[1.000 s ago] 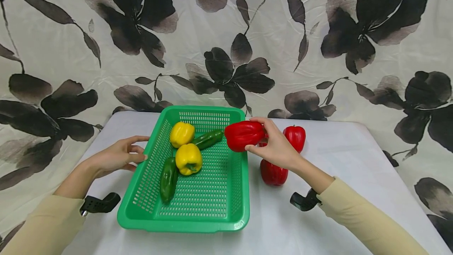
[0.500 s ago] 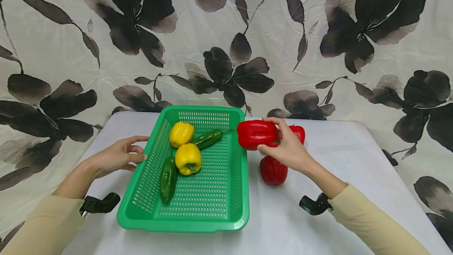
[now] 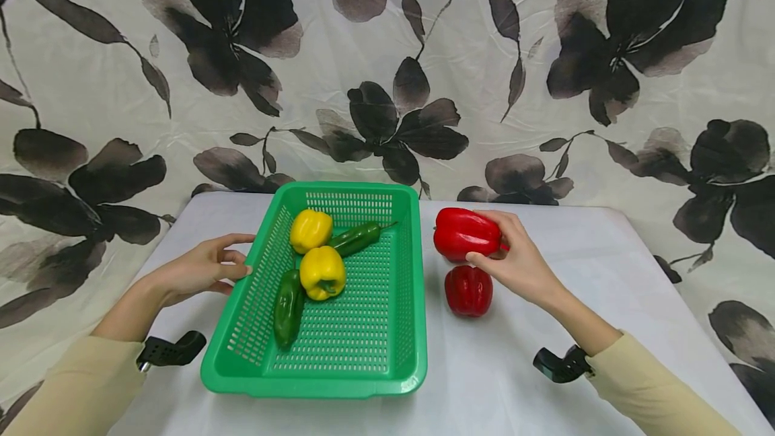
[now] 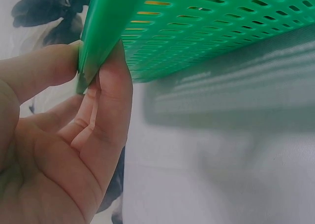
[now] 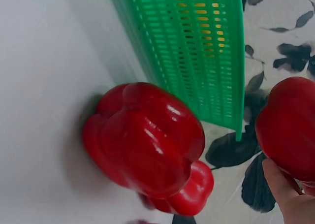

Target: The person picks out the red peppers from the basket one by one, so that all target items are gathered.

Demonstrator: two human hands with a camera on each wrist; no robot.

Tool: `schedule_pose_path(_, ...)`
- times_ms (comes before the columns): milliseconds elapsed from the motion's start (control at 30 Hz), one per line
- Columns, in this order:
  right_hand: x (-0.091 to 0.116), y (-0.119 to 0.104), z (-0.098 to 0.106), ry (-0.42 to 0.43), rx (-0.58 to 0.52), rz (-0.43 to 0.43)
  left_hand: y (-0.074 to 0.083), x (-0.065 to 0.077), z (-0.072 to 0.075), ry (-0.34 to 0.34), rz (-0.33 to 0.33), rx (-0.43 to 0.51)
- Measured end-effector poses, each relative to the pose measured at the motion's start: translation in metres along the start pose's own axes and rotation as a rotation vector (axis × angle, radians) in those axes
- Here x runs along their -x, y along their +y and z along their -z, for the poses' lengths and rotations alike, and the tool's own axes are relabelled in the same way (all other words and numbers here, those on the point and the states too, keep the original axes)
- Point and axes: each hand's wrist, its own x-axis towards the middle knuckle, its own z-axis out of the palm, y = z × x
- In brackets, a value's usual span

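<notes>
My left hand pinches the left rim of a green plastic basket; the left wrist view has the thumb on one side of the rim and fingers on the other. My right hand grips a red bell pepper by its right end, to the right of the basket. Just in front of it, a second red bell pepper sits on the table. The right wrist view shows the held pepper raised at the right edge, and a smaller-looking red pepper behind the nearer one, mostly hidden from the head view.
Inside the basket lie two yellow bell peppers and two long green peppers. A white cloth covers the table. Behind it hangs a pale curtain with dark flowers.
The right hand has carried the red bell pepper rightward, from over the basket's right rim to beyond it. The left hand and the basket have stayed in place.
</notes>
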Motion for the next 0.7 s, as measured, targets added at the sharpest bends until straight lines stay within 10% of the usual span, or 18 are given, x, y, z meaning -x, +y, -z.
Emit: schedule_pose_path(700, 0.022, 0.023, 0.015, 0.079, 0.076, -0.139, -0.001, -0.001, 0.0, 0.002, 0.007, -0.015)
